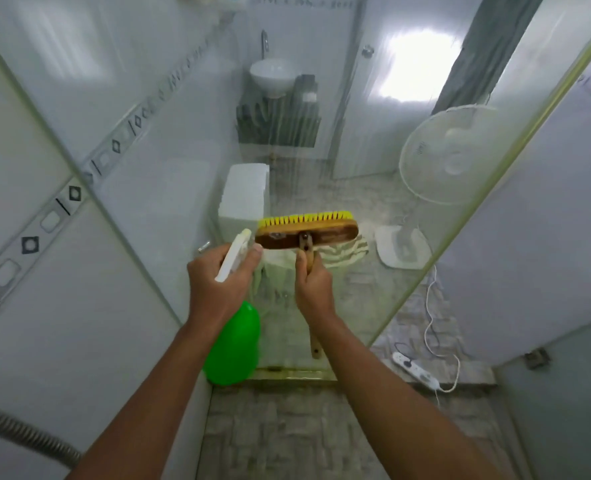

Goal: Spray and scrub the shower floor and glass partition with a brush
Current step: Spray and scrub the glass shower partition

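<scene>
Fingers point(252, 252) of the left hand point(218, 282) are curled round a green spray bottle point(233, 344) at 6 o'clock; the right hand point(313, 280) grips the brush point(306, 228), pressed against the glass partition point(287, 150). Wet wood could be let slip.

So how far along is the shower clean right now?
Mid-job. The left hand holds the green spray bottle; the right hand holds the brush, bristles against the streaked glass partition. Glass scrubbing is underway; nothing shows whether the shower floor is done.
</scene>
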`<control>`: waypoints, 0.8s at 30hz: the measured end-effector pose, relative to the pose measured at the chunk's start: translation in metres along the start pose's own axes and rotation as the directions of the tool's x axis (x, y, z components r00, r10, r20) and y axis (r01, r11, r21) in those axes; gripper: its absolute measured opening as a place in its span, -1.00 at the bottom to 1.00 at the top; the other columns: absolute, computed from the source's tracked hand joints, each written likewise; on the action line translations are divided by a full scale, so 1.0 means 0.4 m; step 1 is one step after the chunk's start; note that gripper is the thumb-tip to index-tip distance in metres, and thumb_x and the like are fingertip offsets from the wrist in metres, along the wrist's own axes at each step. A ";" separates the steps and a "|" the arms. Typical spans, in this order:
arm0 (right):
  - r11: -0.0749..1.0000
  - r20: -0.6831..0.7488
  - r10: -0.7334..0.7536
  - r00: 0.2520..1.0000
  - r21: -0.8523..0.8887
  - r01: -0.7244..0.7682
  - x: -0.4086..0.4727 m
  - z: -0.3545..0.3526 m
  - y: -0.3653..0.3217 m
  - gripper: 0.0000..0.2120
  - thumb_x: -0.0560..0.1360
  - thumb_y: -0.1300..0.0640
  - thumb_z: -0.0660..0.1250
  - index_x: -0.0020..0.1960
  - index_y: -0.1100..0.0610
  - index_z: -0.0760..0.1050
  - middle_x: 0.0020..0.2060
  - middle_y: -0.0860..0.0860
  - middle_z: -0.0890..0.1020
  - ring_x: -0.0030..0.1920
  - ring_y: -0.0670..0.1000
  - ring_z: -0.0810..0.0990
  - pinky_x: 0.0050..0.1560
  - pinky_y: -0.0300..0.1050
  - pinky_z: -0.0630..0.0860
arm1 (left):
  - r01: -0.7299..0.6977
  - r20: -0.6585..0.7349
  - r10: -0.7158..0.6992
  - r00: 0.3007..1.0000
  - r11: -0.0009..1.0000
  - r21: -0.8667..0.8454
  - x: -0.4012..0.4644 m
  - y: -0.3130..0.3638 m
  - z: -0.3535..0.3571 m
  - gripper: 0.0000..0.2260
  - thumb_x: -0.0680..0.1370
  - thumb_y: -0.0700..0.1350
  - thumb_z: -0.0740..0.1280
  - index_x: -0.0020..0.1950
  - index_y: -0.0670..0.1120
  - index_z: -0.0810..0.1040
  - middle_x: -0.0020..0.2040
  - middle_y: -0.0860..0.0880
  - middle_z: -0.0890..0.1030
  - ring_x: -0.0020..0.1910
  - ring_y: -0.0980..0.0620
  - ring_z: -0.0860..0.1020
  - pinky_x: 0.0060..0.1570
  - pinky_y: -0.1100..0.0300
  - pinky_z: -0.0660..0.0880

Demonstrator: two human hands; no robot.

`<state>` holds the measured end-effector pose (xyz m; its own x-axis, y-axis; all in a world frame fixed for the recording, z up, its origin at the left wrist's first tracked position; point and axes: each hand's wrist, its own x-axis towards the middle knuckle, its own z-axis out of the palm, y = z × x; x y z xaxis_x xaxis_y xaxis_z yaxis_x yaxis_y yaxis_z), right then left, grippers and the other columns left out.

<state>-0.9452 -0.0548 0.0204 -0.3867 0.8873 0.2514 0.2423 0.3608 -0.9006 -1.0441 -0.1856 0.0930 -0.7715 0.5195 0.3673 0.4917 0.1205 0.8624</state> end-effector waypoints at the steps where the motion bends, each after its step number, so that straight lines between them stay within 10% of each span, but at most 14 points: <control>1: 0.998 -0.029 -0.064 0.998 0.025 0.064 0.026 -0.007 -0.045 -0.71 0.64 -0.04 0.13 0.05 0.16 0.48 -0.35 -0.08 0.50 -0.35 -0.16 0.50 -0.32 -0.12 0.41 | 0.016 0.003 -0.016 1.000 1.000 0.004 -0.010 -0.024 0.005 -0.59 0.54 0.13 0.49 -0.28 -0.20 0.65 -0.43 -0.17 0.58 -0.47 0.05 0.46 -0.45 0.16 0.38; 13: 0.945 -0.104 -0.306 0.946 0.088 0.315 0.120 0.038 -0.200 -0.74 0.65 0.05 0.14 0.09 0.23 0.47 -0.44 -0.13 0.39 -0.46 -0.18 0.41 -0.44 -0.29 0.31 | 0.174 0.079 -0.175 0.981 0.985 0.013 -0.104 -0.279 0.030 -0.53 0.48 0.07 0.59 -0.41 0.03 0.35 -0.50 0.12 0.33 -0.52 0.18 0.31 -0.47 0.22 0.27; 24: 0.990 0.014 -0.138 0.990 0.037 0.137 -0.011 0.215 0.114 -0.69 0.63 -0.01 0.16 0.23 0.18 0.43 -0.40 -0.13 0.42 -0.46 -0.16 0.37 -0.42 -0.26 0.27 | 0.306 0.021 -0.306 0.952 0.952 -0.020 -0.120 -0.327 -0.015 -0.55 0.49 0.08 0.57 -0.28 -0.30 0.59 -0.40 -0.26 0.58 -0.44 0.02 0.49 -0.40 -0.05 0.49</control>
<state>-1.0089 -0.0671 -0.0524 -0.4285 0.8250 0.3685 0.1540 0.4686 -0.8699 -1.0738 -0.2314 -0.0351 -0.8763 0.4752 0.0788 0.2237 0.2566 0.9403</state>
